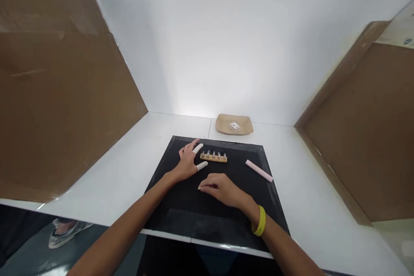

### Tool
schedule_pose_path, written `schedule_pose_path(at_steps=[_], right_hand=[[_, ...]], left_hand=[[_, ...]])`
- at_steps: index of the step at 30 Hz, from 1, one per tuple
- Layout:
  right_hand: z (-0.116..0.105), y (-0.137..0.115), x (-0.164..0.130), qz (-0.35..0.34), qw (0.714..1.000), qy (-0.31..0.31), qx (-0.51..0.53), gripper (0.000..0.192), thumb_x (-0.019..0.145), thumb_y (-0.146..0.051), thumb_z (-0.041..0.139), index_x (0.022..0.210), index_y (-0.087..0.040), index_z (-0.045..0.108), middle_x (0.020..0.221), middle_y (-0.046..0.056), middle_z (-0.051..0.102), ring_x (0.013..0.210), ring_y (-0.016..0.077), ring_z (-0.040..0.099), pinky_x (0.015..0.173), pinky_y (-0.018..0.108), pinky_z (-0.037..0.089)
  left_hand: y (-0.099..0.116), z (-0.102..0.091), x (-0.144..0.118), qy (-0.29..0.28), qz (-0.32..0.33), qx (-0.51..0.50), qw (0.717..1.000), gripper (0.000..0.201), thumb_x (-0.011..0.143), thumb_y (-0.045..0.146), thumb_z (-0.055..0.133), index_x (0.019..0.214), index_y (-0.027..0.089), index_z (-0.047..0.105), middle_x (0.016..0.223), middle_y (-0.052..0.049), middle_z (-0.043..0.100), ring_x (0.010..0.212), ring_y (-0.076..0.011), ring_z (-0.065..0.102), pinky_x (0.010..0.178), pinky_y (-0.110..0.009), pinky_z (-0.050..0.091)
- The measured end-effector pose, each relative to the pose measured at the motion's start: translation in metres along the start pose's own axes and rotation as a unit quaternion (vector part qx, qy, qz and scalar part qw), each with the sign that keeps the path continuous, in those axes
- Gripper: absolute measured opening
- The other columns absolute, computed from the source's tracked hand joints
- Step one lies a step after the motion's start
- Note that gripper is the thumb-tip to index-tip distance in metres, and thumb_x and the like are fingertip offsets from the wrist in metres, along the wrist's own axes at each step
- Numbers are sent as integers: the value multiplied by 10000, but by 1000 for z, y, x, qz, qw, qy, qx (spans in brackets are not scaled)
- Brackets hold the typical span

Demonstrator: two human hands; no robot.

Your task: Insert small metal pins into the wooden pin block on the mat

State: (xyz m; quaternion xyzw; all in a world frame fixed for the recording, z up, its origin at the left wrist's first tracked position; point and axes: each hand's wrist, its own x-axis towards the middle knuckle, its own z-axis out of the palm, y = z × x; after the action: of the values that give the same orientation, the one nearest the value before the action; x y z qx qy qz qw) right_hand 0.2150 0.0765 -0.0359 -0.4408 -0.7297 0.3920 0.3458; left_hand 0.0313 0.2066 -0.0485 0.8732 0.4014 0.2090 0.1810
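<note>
Hands over the black mat (181, 215), and that mat is the biggest thing on the white table (129, 172), one of it, square in the middle. Next down, one tan paper tray (226, 126) past the mat's far edge, with one small white card (234, 126) lying in it. One pink strip (258, 170) lies near the mat's right edge. One wooden block (213, 158) sits near the far edge, carrying what I count as five small clear pieces in a row, though they're tiny and I won't swear to it.

My left hand (187, 164) lies flat, fingers spread, two of them in white finger cots (198, 148), thumb and forefinger just beside the block's left end. My right hand (223, 189) hovers loosely curled nearer me, holding nothing I can see.

Risk, as I judge it: the block is narrow, so a nudge from my left fingers could tip it and scatter those little pieces across the mat. Cots may dull my touch too.
</note>
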Motion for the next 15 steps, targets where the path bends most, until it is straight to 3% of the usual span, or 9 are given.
schedule_pose_path(at_steps=[4,7,9,12,13,15], right_hand=[[25,-12,14,-29,989,-129,72,183,971,-330,740,1077,-217,837,929,21,747,818,119,659,778,205,486],[49,-20,28,-50,957,-234,164,217,953,-364,762,1086,-206,828,928,1,749,828,100,655,773,167,478],[67,-22,40,-43,897,-349,268,308,909,-464,788,1067,-201,818,957,-13,749,862,93,661,792,147,479],[89,-16,53,-3,776,-505,378,493,774,-631,828,991,-190,798,988,-20,750,924,101,685,843,133,494],[92,-13,56,11,751,-534,389,515,736,-644,846,967,-187,794,981,-19,751,933,107,695,854,135,500],[91,-7,58,35,733,-550,399,508,698,-618,884,945,-184,790,970,-14,756,949,119,710,864,143,505]], left_hand=[[-4,1,3,1,11,-2,1000,551,883,326,755,1399,306,562,1656,-106,427,1471,-365,408,1189,-628,304],[-5,2,6,4,9,3,1000,538,879,304,758,1383,299,570,1643,-106,442,1456,-369,407,1173,-630,324],[-4,3,6,9,6,8,1000,567,863,311,777,1389,293,566,1652,-116,421,1458,-384,390,1167,-636,330],[-2,6,4,19,1,15,1000,539,872,321,768,1374,276,580,1657,-127,401,1463,-399,366,1172,-643,320],[-1,6,3,22,0,16,1000,523,883,322,756,1374,270,582,1659,-131,394,1467,-401,357,1175,-645,316],[0,6,2,24,1,16,1000,508,892,325,747,1370,263,586,1659,-133,391,1474,-402,346,1179,-645,311]])
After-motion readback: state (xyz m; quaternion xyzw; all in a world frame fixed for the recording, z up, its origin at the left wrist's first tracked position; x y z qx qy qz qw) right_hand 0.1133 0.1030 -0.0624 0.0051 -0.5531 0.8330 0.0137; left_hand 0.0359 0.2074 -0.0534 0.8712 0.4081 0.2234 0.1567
